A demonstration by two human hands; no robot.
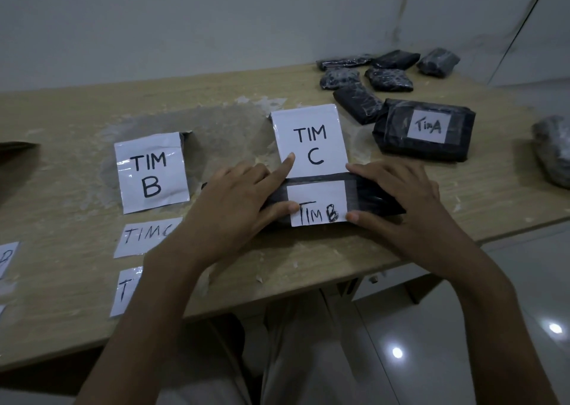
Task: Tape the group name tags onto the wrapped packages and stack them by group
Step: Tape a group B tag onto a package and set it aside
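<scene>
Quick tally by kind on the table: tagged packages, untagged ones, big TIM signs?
Tagged packages: 2
Untagged black packages: 6
Grey wrapped bundle, right edge: 1
Big TIM signs: 2
Total: 11

Left hand (234, 195) and right hand (398, 198) on tagged package (317, 178)

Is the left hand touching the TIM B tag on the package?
Touching. The head view shows the left hand with its thumb tip on the TIM B tag.
</scene>
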